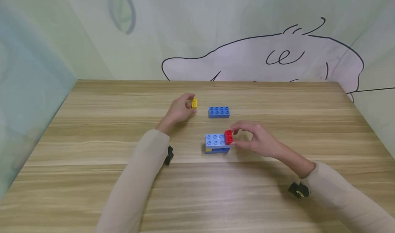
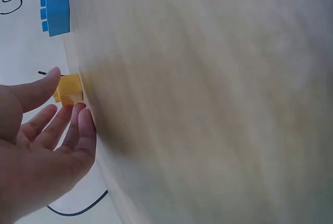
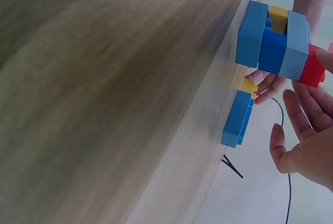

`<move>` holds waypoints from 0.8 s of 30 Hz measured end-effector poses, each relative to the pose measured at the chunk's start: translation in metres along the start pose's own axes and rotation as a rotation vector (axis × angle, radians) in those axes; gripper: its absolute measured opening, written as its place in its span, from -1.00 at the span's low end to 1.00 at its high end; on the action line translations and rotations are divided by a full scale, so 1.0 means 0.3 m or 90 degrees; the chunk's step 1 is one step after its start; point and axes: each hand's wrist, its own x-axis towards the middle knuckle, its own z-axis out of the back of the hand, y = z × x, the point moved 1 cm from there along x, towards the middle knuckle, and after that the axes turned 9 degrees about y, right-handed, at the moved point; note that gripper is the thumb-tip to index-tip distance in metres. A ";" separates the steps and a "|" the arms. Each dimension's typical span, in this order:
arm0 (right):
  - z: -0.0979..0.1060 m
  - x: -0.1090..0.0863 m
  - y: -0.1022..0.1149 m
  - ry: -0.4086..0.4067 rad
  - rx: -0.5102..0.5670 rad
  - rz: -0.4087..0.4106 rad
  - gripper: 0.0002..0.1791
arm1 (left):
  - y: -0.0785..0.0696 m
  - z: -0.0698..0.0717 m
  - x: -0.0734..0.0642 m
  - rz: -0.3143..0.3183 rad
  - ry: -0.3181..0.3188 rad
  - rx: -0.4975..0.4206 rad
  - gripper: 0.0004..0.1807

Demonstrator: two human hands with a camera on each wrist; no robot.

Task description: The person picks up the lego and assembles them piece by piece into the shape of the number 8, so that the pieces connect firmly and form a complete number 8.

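My left hand (image 1: 180, 108) is at the back of the table and pinches a small yellow brick (image 1: 194, 103) between thumb and fingers; in the left wrist view the yellow brick (image 2: 71, 90) sits low at the tabletop. My right hand (image 1: 259, 138) pinches a small red brick (image 1: 228, 137) at the right end of a stack. This stack has a light blue brick (image 1: 215, 141) on top, with a yellow piece (image 3: 278, 19) and a dark blue brick (image 3: 272, 50) in its middle layer. A blue brick (image 3: 252, 34) forms its base.
A separate blue brick (image 1: 219, 112) with studs up lies behind the stack, to the right of the left hand. Beyond the wooden table (image 1: 92, 123) hangs a pale backdrop (image 1: 197, 27) with line drawings. A dark device (image 1: 298, 190) is by the right sleeve.
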 end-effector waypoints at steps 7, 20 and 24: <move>-0.002 -0.002 -0.002 -0.001 0.006 -0.003 -0.61 | -0.004 -0.006 -0.005 0.002 -0.003 0.001 -0.49; -0.004 -0.001 -0.004 -0.007 0.004 0.005 -0.63 | -0.012 0.018 -0.059 0.008 0.010 -0.026 -0.60; -0.006 -0.001 -0.005 -0.007 0.005 0.006 -0.63 | -0.035 0.024 -0.109 -0.016 0.016 -0.058 -0.63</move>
